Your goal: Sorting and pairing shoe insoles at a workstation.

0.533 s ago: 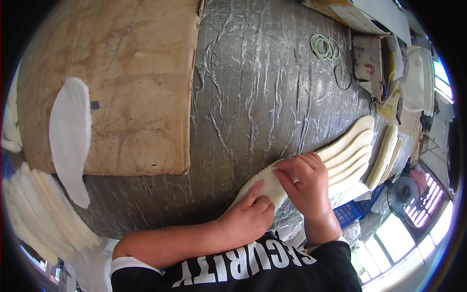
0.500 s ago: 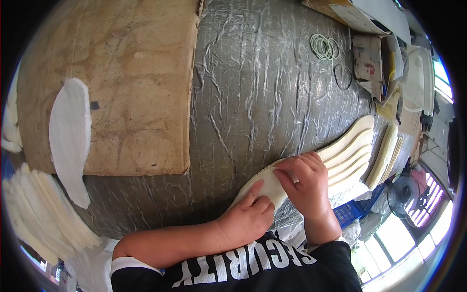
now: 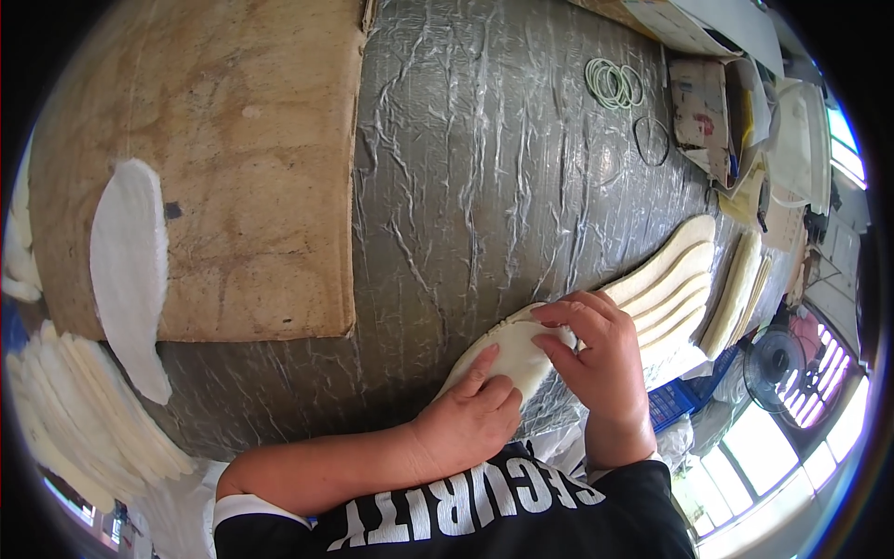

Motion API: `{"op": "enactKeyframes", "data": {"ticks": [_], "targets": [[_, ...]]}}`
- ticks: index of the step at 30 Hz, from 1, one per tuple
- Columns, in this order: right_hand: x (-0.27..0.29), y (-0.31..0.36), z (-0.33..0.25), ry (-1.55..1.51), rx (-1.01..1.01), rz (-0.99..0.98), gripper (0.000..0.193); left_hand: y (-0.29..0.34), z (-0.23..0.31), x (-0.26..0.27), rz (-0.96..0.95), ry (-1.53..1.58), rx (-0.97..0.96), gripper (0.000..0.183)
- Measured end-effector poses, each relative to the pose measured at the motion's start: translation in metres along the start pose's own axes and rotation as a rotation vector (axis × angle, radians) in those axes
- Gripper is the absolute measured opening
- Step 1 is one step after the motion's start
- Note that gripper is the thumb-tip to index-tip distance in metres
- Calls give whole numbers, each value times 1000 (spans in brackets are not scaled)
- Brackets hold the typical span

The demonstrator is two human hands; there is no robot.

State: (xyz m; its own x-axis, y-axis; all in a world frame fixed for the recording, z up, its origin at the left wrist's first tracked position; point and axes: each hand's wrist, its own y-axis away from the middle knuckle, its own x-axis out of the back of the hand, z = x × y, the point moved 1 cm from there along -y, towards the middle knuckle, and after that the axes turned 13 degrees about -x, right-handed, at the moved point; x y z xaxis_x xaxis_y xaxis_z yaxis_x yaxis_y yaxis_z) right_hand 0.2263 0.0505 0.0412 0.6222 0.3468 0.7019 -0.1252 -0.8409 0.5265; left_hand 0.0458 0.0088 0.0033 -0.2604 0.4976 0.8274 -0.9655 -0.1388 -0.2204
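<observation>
Head view. A dark surface (image 3: 447, 186), covered with wrinkled clear film, is seen beneath the hands. A stained cardboard sheet (image 3: 251, 224) is laid over its left part, and one white pad (image 3: 128, 270) is placed partly on it, overhanging the near edge. A pile of pads (image 3: 98, 410) is seen at the lower left. Pale green rings (image 3: 613, 84) and a dark ring (image 3: 652, 142) are scattered near a worn box (image 3: 700, 112) at the upper right; a fan (image 3: 773, 368) is noted beyond.

The fanned stack (image 3: 663, 291) is located at the near right edge of the surface: cream, sole-shaped, layers stepped at the narrow end. Its middle is hidden by the right hand (image 3: 591, 347).

The left hand (image 3: 468, 416) is laid on the wide end, index finger extended, the others curled; whether anything is gripped underneath cannot be told. The right hand is arched over the stack, thumb and index finger held apart.
</observation>
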Motion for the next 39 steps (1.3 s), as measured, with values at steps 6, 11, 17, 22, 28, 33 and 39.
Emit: {"op": "enactKeyframes", "data": {"ticks": [6,11,17,22,28,33,39], "targets": [[-5,-3,5,47,149,153,18,-2,0,1,-18,34,0,15],[-11,-4,6,29,111,199,18,-2,0,2,-52,22,-9,15],[-13,-3,6,29,45,199,18,-2,-1,2,-50,35,-10,15],[-14,-5,8,33,63,206,18,-3,-7,10,-37,70,-14,15],[-16,-1,7,55,21,207,19,-6,-31,31,265,421,35,14],[-14,4,10,-92,-18,236,29,-21,-49,29,280,369,501,35],[-27,49,28,-269,-242,349,45,-34,-56,34,148,350,572,38]]}}
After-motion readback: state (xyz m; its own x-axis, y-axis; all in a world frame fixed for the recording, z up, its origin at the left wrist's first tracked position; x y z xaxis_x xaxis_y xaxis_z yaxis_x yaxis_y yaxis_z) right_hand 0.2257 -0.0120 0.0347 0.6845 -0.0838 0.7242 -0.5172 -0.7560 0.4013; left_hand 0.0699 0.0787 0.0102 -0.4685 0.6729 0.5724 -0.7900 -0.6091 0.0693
